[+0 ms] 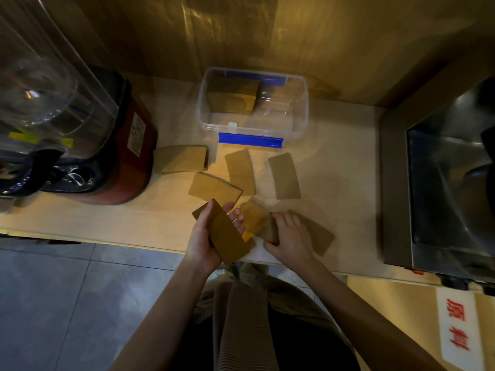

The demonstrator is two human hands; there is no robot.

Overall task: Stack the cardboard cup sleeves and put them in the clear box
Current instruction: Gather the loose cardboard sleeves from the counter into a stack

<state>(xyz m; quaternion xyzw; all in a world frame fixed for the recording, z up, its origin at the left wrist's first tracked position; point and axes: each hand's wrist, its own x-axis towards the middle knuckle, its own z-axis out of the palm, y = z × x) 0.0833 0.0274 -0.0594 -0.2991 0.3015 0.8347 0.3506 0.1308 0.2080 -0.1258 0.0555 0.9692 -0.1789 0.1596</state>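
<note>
My left hand grips a brown cardboard sleeve tilted above the counter's front edge. My right hand presses down on another sleeve flat on the counter, with a further sleeve between the hands. Several loose sleeves lie farther back: one at left, one, one and one at right. The clear box with blue latches stands open at the back and holds a stack of sleeves in its left half.
A red-based blender with a clear jug stands at the left of the counter. A steel appliance fills the right side. A wooden wall runs behind the box. A cardboard carton with red characters sits below at right.
</note>
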